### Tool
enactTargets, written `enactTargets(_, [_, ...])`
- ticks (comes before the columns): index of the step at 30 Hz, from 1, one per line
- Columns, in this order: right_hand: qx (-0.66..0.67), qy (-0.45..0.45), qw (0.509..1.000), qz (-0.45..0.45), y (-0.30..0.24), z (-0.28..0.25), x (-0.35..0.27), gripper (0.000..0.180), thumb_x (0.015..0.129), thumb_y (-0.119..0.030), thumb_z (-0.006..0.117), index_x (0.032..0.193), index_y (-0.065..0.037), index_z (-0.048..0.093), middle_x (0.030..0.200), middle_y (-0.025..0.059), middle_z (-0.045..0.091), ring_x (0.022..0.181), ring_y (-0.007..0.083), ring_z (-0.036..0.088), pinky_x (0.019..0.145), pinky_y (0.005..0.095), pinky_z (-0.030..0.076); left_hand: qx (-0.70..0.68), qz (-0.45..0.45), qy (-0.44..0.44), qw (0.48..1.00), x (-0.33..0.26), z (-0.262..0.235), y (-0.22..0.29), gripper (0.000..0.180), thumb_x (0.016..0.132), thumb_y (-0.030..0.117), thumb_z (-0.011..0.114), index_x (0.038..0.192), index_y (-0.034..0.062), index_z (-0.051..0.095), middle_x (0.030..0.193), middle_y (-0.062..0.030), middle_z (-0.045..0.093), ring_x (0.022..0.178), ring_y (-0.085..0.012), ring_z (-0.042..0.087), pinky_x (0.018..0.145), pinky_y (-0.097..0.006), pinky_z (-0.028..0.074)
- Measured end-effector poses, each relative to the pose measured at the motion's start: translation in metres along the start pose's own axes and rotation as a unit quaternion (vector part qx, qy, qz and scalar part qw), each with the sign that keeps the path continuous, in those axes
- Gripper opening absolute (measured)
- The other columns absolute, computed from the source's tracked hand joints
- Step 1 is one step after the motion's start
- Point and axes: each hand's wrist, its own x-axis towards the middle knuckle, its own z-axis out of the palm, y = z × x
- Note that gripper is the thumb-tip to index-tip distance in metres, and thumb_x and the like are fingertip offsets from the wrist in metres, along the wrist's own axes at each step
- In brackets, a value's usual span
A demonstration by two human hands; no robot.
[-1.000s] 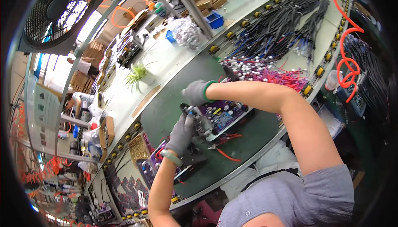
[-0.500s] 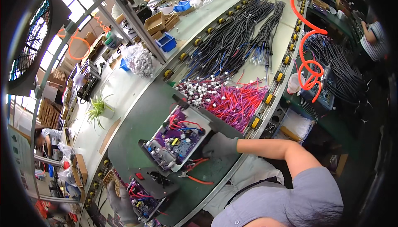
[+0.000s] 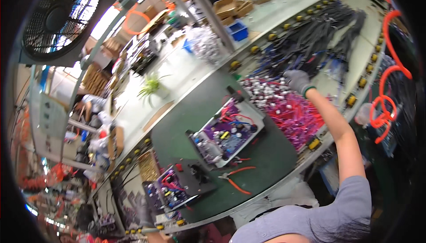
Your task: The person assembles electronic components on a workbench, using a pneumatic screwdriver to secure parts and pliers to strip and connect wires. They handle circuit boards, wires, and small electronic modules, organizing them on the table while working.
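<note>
My right hand [image 3: 298,82], in a grey glove, reaches over the far end of a pile of white connectors [image 3: 266,93] with red and purple wires [image 3: 297,116]. Its fingers are blurred, and I cannot make out anything in them. My left hand [image 3: 143,209], also gloved, is at the lower left beside a unit with a purple circuit board [image 3: 167,189]; blur hides its fingers. Between the hands, an open metal housing [image 3: 230,132] with a purple board and red and blue wires lies on the dark green mat [image 3: 270,154]. Orange-handled pliers [image 3: 237,176] lie nearer me, their handles spread.
Bundles of black cables [image 3: 306,38] lie beyond the wires. A box of small brass-coloured parts [image 3: 148,166] sits left of the mat. Roller rails edge the bench. A blue bin [image 3: 237,29], a plant [image 3: 153,87] and a fan [image 3: 60,18] are farther off; an orange coiled hose [image 3: 386,92] hangs at right.
My right hand has left the near side of the housing and moved forward to the wire pile. My left hand has moved down, away from the brass parts. The view has swung left.
</note>
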Motion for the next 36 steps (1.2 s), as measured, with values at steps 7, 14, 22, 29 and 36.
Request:
enactTargets(7, [-0.178, -0.033, 0.983, 0.041, -0.003, 0.060, 0.065, 0.061, 0.092, -0.014, 0.051, 0.151, -0.018, 0.036, 0.133, 0.0045, 0.062, 0.129, 0.0246, 0.053, 0.105, 0.0471, 0.040, 0.360, 0.400, -0.029, 0.843, -0.047, 0.070, -0.004, 0.054, 0.097, 0.010, 0.057, 0.148, 0.0039, 0.038, 0.145, -0.0132, 0.048, 0.129, -0.0237, 0.052, 0.108, -0.037, 0.043])
enactTargets(14, [0.025, 0.155, 0.987, -0.030, 0.066, 0.017, 0.057, 0.024, 0.087, -0.025, 0.064, 0.107, -0.013, 0.071, 0.107, 0.0131, 0.070, 0.103, 0.0340, 0.065, 0.088, 0.0426, 0.051, 0.468, 0.523, -0.006, 0.712, -0.082, 0.081, 0.010, 0.063, 0.085, 0.011, 0.068, 0.144, 0.0006, 0.046, 0.146, -0.0209, 0.048, 0.138, -0.0349, 0.043, 0.117, -0.046, 0.032])
enactTargets(22, [0.271, 0.294, 0.909, -0.118, 0.019, -0.118, -0.066, 0.030, 0.100, -0.031, 0.062, 0.109, -0.003, 0.064, 0.081, 0.0029, 0.063, 0.075, 0.0088, 0.054, 0.070, 0.0255, 0.046, -0.141, 0.214, -0.045, 0.966, -0.058, 0.102, -0.031, 0.057, 0.101, 0.021, 0.057, 0.151, 0.0078, 0.034, 0.143, -0.0130, 0.049, 0.125, -0.0255, 0.054, 0.105, -0.041, 0.046])
enactTargets(29, [0.333, 0.042, 0.864, -0.376, -0.184, -0.173, -0.176, 0.017, 0.095, -0.012, 0.059, 0.110, -0.003, 0.063, 0.078, -0.0018, 0.057, 0.072, 0.0062, 0.053, 0.064, 0.0230, 0.043, -0.429, 0.059, -0.117, 0.894, -0.031, 0.080, -0.072, 0.045, 0.103, 0.028, 0.046, 0.142, 0.0053, 0.049, 0.125, -0.0093, 0.063, 0.110, -0.0179, 0.062, 0.094, -0.032, 0.051])
enactTargets(36, [0.202, -0.053, 0.799, -0.564, -0.381, -0.111, -0.193, 0.046, 0.085, -0.007, 0.061, 0.131, -0.008, 0.054, 0.090, 0.0126, 0.062, 0.082, 0.0329, 0.063, 0.071, 0.0424, 0.050, -0.276, 0.125, -0.168, 0.938, -0.045, 0.070, -0.064, 0.036, 0.104, 0.027, 0.044, 0.129, 0.0041, 0.056, 0.112, -0.0072, 0.066, 0.100, -0.0149, 0.064, 0.087, -0.032, 0.053])
